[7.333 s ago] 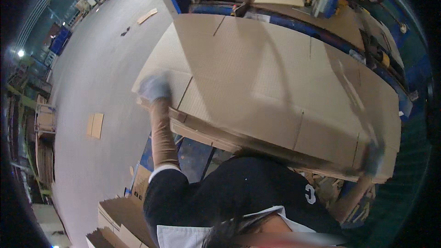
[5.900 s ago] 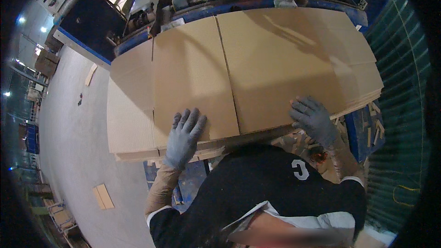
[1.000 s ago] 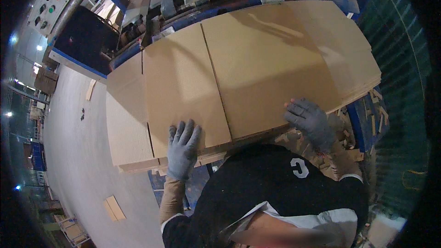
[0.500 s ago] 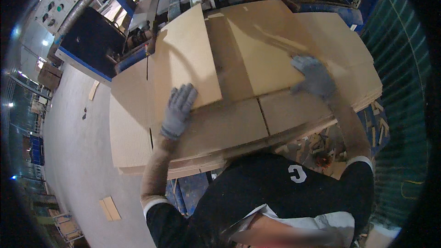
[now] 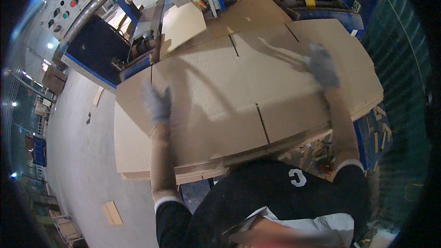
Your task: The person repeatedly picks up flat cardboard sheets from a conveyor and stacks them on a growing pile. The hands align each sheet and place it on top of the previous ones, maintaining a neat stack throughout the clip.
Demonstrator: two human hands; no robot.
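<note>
Two gloved hands, left hand (image 5: 157,103) and right hand (image 5: 323,65), blurred, well apart, spread flat over one cardboard stack (image 5: 239,105); grip impossible to tell. Tan, slotted sheets, lying before the blue machine (image 5: 321,4), one loose cardboard sheet (image 5: 183,24) at far edge.

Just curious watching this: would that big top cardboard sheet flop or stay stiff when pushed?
The top cardboard sheet looks wide and thin with cut slots, so it probably bends there. Lying flat on the stack, it likely slides easily under the gloved left hand and right hand.

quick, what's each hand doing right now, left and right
Left hand: gloved, motion-blurred, over the cardboard sheet stack; grip cannot be told.
Right hand: gloved, blurred, over the same stack; grip cannot be told.
</note>
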